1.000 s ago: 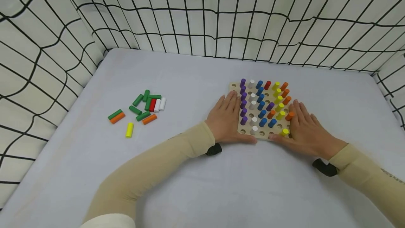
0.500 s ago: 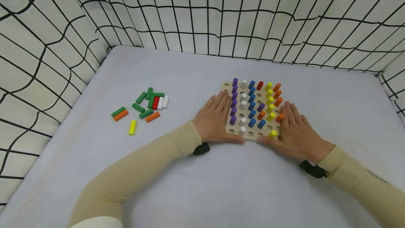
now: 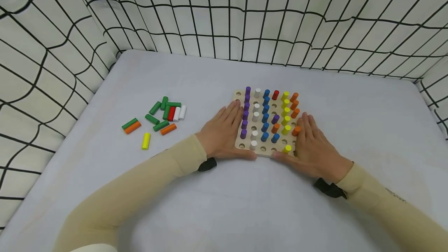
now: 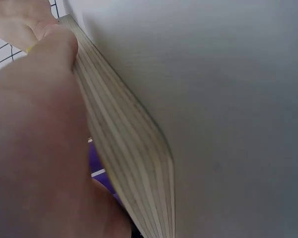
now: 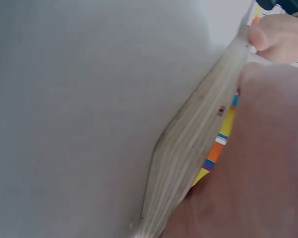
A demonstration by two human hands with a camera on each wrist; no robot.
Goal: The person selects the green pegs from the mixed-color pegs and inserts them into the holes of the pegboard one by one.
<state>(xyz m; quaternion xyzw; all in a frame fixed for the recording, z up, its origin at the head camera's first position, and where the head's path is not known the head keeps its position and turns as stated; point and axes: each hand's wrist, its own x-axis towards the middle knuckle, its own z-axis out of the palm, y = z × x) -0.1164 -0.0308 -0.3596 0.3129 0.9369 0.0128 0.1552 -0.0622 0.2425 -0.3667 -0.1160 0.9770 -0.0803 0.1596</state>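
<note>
A square wooden pegboard (image 3: 268, 150) lies on the white surface, right of centre in the head view. Purple (image 3: 245, 115), white (image 3: 255, 116), blue (image 3: 265, 118), yellow (image 3: 286, 120) and orange pegs (image 3: 294, 105) stand upright in rows, with one red peg (image 3: 275, 95) at the back. Some holes show bare. My left hand (image 3: 224, 133) rests along the board's left side, fingers straight, thumb along the near edge. Mirroring it, my right hand (image 3: 315, 147) touches the right side. Both wrist views show the layered plywood edge (image 4: 124, 124) beside a hand.
Loose pegs lie to the left: several green pegs (image 3: 152, 119), a red peg (image 3: 171, 113), two white pegs (image 3: 182, 112), two orange pegs (image 3: 168, 129) and a yellow peg (image 3: 146, 141). Black-lined netting (image 3: 210, 22) walls the back and sides.
Both hands and the pegboard between them have shifted left across the surface, closer to the loose pegs. The loose pegs keep their arrangement.
</note>
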